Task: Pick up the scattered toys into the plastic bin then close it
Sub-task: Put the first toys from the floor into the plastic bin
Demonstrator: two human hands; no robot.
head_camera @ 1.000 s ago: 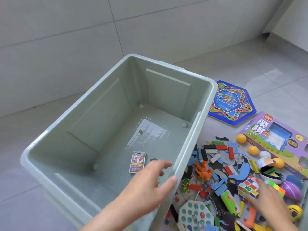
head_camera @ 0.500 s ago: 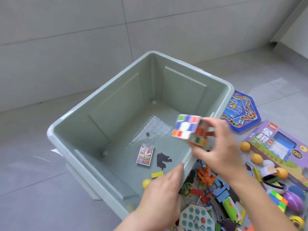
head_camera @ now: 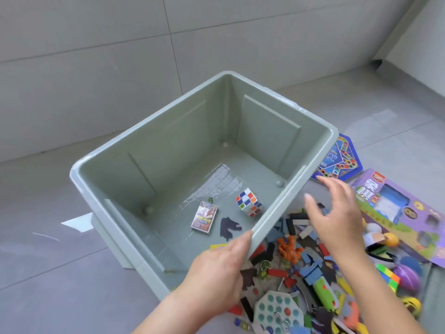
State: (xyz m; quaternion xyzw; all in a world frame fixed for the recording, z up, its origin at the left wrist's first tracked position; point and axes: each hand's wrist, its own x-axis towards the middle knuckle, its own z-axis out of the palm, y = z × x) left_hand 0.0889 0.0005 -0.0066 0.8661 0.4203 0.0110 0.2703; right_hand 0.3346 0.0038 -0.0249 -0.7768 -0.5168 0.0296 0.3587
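The right hand (head_camera: 337, 220) has blurred fingertips (head_camera: 309, 201). Beneath the fingers (head_camera: 238, 244) of the left hand (head_camera: 216, 268), a yellow piece (head_camera: 218, 246) is mostly hidden. Beyond the right fingertips the blue game board (head_camera: 337, 162) sits half behind the rim of the bin (head_camera: 320, 153) — the purple box (head_camera: 397, 213) runs off-frame.

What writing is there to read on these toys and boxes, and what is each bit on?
"象棋": big white characters on the purple box, the second partly behind the right hand.
The red logo at that box's top corner: too small to read.
On the blue game board: characters half hidden by the bin, unreadable.
On the card pack in the bin: yellow print, too blurred.
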